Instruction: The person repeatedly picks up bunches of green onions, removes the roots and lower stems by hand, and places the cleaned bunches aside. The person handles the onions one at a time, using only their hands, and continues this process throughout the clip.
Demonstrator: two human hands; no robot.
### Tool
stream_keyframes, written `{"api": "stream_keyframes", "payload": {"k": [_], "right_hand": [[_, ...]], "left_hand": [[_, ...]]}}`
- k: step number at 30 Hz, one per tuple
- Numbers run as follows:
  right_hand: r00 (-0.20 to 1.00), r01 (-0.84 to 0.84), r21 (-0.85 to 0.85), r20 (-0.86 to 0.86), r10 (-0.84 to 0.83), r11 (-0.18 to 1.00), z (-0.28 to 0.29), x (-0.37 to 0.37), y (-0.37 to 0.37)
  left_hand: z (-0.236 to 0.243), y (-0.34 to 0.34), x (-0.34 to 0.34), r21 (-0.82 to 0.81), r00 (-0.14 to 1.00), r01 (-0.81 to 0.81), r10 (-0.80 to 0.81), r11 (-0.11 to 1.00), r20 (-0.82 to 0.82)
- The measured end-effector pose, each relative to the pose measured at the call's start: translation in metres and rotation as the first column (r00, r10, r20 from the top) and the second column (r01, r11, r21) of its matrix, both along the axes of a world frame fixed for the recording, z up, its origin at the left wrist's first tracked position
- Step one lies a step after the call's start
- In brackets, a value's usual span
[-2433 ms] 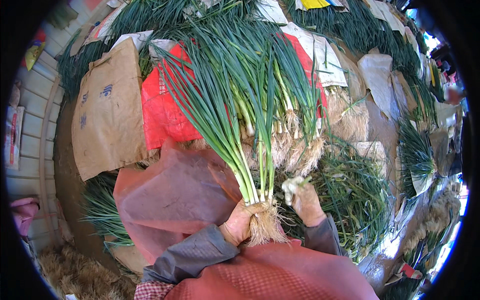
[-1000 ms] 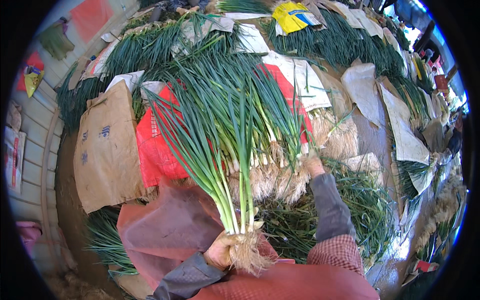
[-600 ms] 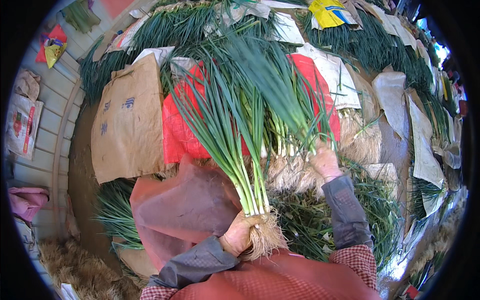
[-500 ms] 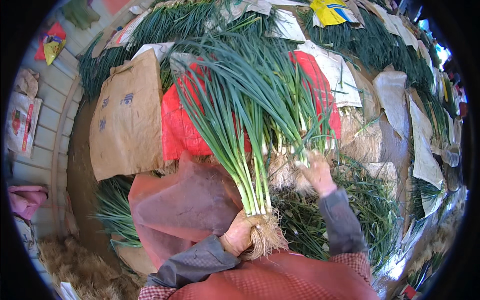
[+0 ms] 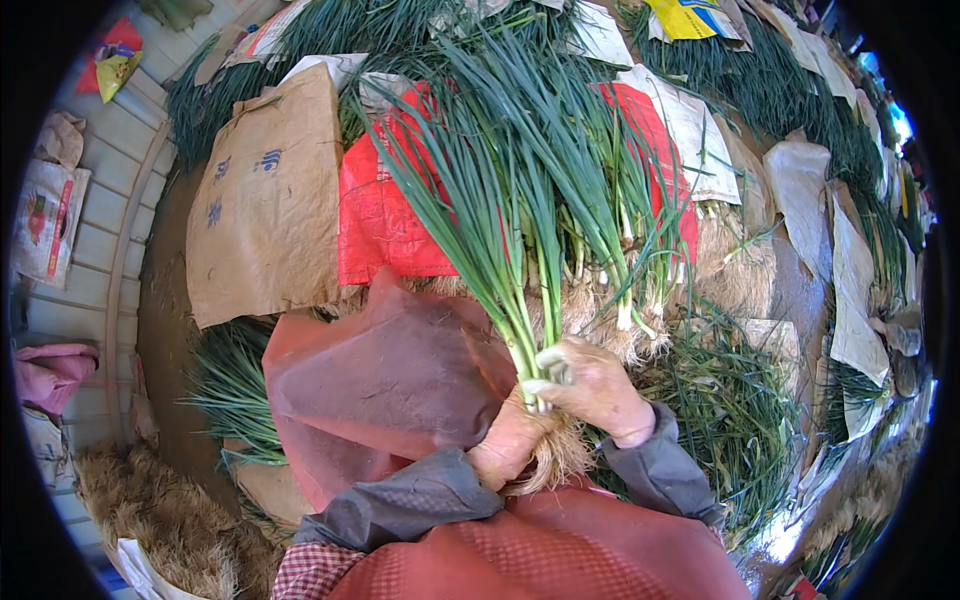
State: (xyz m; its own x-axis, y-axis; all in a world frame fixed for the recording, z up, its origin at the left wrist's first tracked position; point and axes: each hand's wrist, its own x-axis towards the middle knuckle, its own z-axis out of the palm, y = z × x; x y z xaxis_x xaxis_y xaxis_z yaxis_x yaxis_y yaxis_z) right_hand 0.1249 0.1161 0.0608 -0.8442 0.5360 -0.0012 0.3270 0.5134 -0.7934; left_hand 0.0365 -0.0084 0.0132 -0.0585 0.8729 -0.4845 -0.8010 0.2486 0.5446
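A bunch of green onions (image 5: 505,290) leans up and away from me, its white stems and pale roots nearest my body. My left hand (image 5: 507,440) is wrapped round the stems just above the stringy roots (image 5: 560,455). Against the same stems, from the right, presses my right hand (image 5: 590,385), its thumb and fingers curled about them. More green onions (image 5: 620,255) lie just beyond on a red sack (image 5: 395,220), their leaves overlapping those of the held bunch. A reddish see-through apron (image 5: 390,370) covers my lap.
A brown sack (image 5: 270,200) lies left of the red one. Loose green leaves (image 5: 725,420) are heaped at my right. Cut roots (image 5: 165,525) pile up at the lower left. White sacks (image 5: 690,135) and rows of green onions (image 5: 350,30) stretch across the back.
My right hand has come back from the loose onions on the right to the bunch in my left hand. The view has shifted slightly.
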Motion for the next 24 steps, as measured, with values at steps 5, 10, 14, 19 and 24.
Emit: {"api": "stream_keyframes", "payload": {"k": [5, 10, 14, 19, 24], "right_hand": [[0.993, -0.110, 0.086, 0.057, 0.105, 0.990, -0.020, -0.017, -0.003], [1.000, -0.003, -0.478, -0.007, 0.000, 0.878, 0.006, 0.003, -0.013], [0.825, 0.053, -0.846, -0.262, -0.501, 0.531, 0.019, 0.046, -0.026], [0.884, 0.186, -0.501, 0.460, 0.078, 0.845, -0.017, 0.112, -0.008], [0.989, 0.126, -0.197, 0.099, -0.108, 0.972, 0.021, 0.028, -0.009]], "left_hand": [[-0.004, -0.001, 0.000, 0.033, 0.983, 0.046, -0.039, 0.998, -0.179], [-0.010, 0.000, 0.002, 0.048, 0.972, -0.021, 0.031, 0.999, -0.235], [-0.004, -0.008, -0.002, 0.048, 0.991, 0.047, -0.041, 0.998, -0.125], [0.000, -0.007, -0.011, 0.112, 0.997, 0.056, -0.061, 0.992, 0.038], [-0.003, -0.008, -0.004, 0.143, 0.991, 0.107, -0.094, 0.984, -0.097]]}}
